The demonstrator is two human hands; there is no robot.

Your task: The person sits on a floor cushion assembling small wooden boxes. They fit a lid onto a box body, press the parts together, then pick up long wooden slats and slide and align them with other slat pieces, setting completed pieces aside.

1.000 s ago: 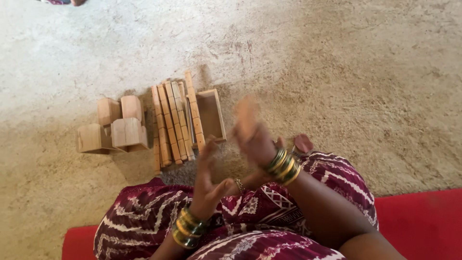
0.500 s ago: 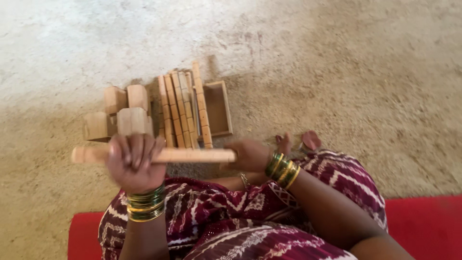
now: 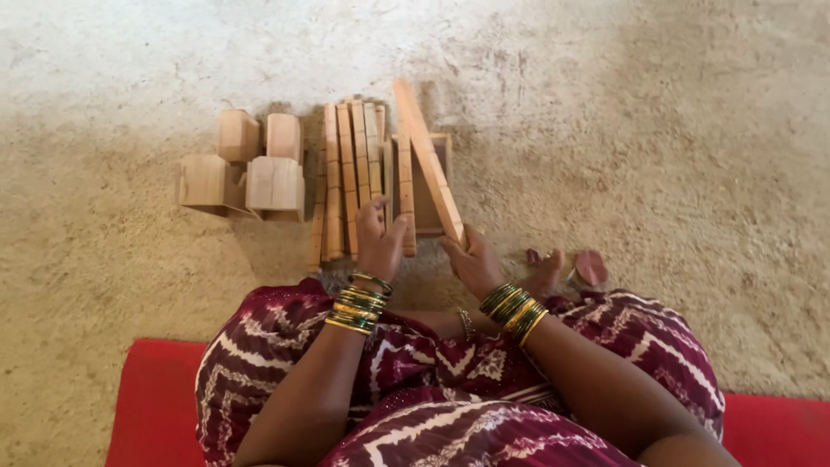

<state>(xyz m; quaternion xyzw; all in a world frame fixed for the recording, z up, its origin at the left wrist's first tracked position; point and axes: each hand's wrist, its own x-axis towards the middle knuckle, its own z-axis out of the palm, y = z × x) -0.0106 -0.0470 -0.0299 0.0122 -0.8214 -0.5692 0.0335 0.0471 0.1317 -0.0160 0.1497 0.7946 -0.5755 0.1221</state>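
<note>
Several long wooden slats (image 3: 346, 177) lie side by side on the sandy floor in front of me. My left hand (image 3: 379, 238) rests on the near ends of the slats, fingers touching one slat (image 3: 405, 190) beside a shallow wooden tray (image 3: 443, 151). My right hand (image 3: 471, 259) holds the near end of a longer wooden slat (image 3: 425, 156), which lies tilted across the tray and points away from me. Both wrists wear gold and green bangles.
Several chunky wooden blocks (image 3: 251, 169) stand in a cluster left of the slats. My bare toes (image 3: 571, 264) show right of my right hand. I sit on a red mat (image 3: 156, 398) with patterned maroon cloth over my legs.
A second ago both hands were raised and blurred in motion. Half a second ago my left hand held a slat crosswise. Now that hand is down on the slats and my right hand holds a slat over the tray.
</note>
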